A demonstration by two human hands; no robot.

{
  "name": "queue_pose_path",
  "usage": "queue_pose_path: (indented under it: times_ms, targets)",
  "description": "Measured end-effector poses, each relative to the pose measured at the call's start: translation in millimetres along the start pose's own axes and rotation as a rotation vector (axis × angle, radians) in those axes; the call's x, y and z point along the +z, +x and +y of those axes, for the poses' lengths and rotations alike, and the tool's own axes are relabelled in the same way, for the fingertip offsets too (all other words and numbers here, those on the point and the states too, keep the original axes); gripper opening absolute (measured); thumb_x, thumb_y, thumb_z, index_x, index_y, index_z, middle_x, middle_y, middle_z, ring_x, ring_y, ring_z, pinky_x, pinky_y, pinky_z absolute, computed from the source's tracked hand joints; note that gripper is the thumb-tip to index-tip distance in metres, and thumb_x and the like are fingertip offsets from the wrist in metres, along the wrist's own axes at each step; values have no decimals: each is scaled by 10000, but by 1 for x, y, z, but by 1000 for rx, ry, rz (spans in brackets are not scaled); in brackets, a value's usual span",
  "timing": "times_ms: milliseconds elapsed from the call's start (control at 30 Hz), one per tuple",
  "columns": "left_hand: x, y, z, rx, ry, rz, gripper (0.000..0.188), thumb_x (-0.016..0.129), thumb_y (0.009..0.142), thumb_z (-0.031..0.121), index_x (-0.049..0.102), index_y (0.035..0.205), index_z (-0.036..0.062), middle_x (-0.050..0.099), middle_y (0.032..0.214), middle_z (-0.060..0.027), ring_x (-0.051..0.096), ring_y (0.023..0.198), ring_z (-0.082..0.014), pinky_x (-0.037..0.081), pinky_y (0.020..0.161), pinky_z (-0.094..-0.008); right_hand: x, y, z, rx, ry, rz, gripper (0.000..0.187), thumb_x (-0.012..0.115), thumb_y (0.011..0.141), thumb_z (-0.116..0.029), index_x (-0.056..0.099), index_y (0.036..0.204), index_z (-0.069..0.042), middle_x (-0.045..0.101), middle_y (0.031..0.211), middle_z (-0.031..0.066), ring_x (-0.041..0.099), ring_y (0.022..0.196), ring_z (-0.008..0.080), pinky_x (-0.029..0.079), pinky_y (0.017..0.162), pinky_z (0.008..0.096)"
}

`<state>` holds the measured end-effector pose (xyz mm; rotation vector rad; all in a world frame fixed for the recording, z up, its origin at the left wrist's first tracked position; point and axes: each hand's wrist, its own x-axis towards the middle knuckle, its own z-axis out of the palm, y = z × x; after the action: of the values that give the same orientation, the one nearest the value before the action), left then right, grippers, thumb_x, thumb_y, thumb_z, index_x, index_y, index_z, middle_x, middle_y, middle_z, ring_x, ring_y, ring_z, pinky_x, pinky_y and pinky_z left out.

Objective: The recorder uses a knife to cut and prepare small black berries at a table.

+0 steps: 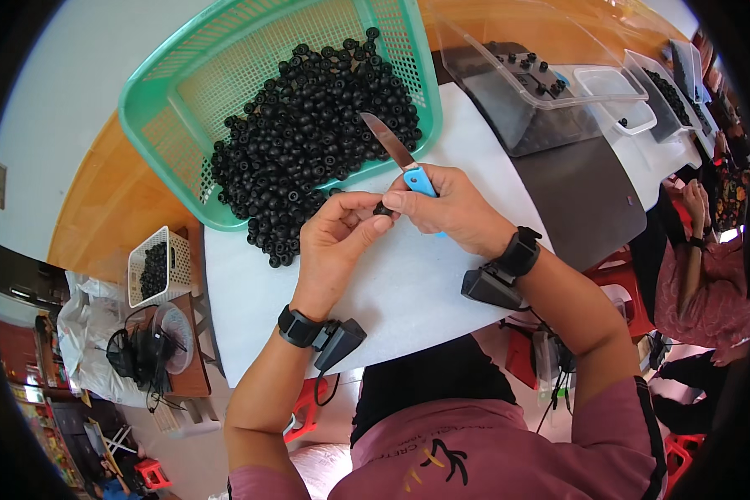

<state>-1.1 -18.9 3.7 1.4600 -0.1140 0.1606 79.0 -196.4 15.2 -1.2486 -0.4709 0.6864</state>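
Note:
My left hand (332,242) pinches a small round black part (382,209) between thumb and fingertips. Meeting it from the other side, the thumb of my right hand (454,208) presses close to the same part. My right hand is wrapped round the blue handle of a knife (389,142), its blade pointing up and away to the left. Just beyond both hands stands a green plastic basket (160,171), tilted toward me. A large heap of black ring-like parts (317,108) fills it, and some spill over its near edge onto the white table surface (408,283).
At the right stand a clear plastic bin (508,108), a small white tub (633,117) and a narrow tray of black parts (665,92). A white basket (171,287) of black parts is at the left. Another person (700,267) sits at the far right.

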Motion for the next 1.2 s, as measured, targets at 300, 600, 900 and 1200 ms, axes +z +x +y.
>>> queue_pose_path:
  times_ms: [300, 600, 900, 1200]
  targets:
    - [-8, 0, -9, -76, -88, -3, 231, 636, 908, 41, 587, 1129, -9, 672, 1016, -116, 654, 908, -180, 536, 839, -315, 0, 1, 3, 18, 18, 3, 172, 687, 898, -191, 641, 975, -44, 607, 764, 0, 418, 584, 16, 299, 502, 187]
    - [-13, -4, -8, -125, -189, 23, 231, 627, 920, 74, 584, 1135, 1, 665, 1000, -103, 638, 890, -174, 520, 831, -312, -7, 0, 6, -418, -505, 38, 229, 638, 925, -217, 656, 932, 12, 592, 757, 22, 515, 679, 106, 423, 590, 292]
    - [-14, -5, -4, -66, -297, 19, 275, 668, 897, 78, 579, 1145, 0, 667, 1012, -100, 635, 861, -156, 516, 799, -296, -7, 0, 1, -533, -826, -65, 229, 705, 862, -229, 667, 921, -10, 615, 762, 92, 567, 676, 221, 435, 588, 313]
    - [-17, -5, -4, -93, -307, 8, 273, 685, 884, 78, 585, 1127, 5, 673, 998, -106, 638, 851, -154, 516, 775, -290, -8, 2, 5, -544, -832, -50, 229, 724, 845, -217, 671, 926, -9, 621, 771, 91, 572, 683, 224, 445, 589, 328]
